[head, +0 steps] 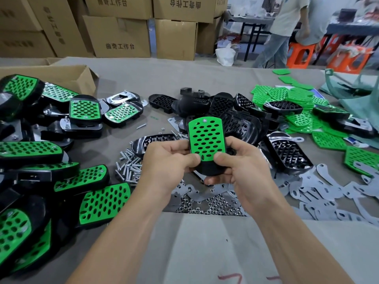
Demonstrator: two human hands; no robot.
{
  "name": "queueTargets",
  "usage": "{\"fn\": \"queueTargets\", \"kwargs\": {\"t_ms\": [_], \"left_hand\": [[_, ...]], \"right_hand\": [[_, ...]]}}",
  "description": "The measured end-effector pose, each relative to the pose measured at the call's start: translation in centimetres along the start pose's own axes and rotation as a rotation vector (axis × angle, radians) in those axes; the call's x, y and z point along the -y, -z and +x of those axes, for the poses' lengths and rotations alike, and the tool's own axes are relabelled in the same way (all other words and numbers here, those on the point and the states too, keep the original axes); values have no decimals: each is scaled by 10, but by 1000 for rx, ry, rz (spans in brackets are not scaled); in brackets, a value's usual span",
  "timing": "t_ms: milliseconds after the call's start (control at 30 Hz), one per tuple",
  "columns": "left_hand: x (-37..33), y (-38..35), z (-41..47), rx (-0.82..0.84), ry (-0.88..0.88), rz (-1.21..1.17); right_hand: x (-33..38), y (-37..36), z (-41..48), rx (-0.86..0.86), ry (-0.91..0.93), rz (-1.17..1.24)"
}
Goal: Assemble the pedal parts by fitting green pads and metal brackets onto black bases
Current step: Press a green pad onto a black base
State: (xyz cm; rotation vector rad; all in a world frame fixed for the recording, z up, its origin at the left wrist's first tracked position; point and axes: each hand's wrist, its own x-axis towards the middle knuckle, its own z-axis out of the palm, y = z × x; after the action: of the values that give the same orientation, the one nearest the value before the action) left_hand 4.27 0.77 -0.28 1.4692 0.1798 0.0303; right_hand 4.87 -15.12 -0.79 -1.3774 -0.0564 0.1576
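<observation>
Grey cloth table [205,242], cardboard boxes [119,35] stacked far behind, our left hand [164,162] and right hand [244,167] both gripping one pedal [211,170] over mid-table, its green pad [206,140] facing us, long axis near to far

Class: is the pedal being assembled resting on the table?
No, the left hand and right hand hold the pedal above the table.

A green pad [206,138] full of holes sits on a black base [211,169], standing up in the middle of the frame. Flat metal brackets [328,189] lie at lower right.
</observation>
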Motion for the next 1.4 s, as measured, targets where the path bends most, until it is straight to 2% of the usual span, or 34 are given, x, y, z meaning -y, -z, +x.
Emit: {"fn": "queueTargets", "kwargs": {"t_ms": [133, 267, 333, 500, 600, 767, 967, 1067, 1133, 1233, 1300, 1400], "left_hand": [[2, -4, 1, -120, -36, 37], [-2, 1, 2, -2, 12, -10], [-3, 2, 2, 55, 38, 45], [-6, 2, 2, -86, 14, 85], [-7, 5, 4, -141, -28, 154], [-9, 6, 2, -108, -94, -9], [-10, 6, 4, -212, -172, -69], [-11, 7, 4, -174, -113, -133], [-10, 9, 5, -102, -73, -130], [-7, 8, 4, 35, -99, -49], [-5, 5, 1, 107, -131, -11], [-5, 4, 0, 168, -184, 7]], "right_hand": [[-3, -4, 0, 7, 10, -31], [4, 4, 1, 74, 12, -68], [6, 8, 2, 72, 10, -89], [1, 8, 4, 37, 65, -236], [3, 6, 3, 109, 79, -283], [6, 3, -1, 205, 78, -252], [5, -7, -6, 204, 61, -241], [9, -6, -5, 213, 27, -301], [11, 0, -4, 195, 13, -463], [14, 8, -4, 6, 141, -661], [15, 9, -3, -92, 182, -564], [15, 4, -1, -16, 172, -438]]}}
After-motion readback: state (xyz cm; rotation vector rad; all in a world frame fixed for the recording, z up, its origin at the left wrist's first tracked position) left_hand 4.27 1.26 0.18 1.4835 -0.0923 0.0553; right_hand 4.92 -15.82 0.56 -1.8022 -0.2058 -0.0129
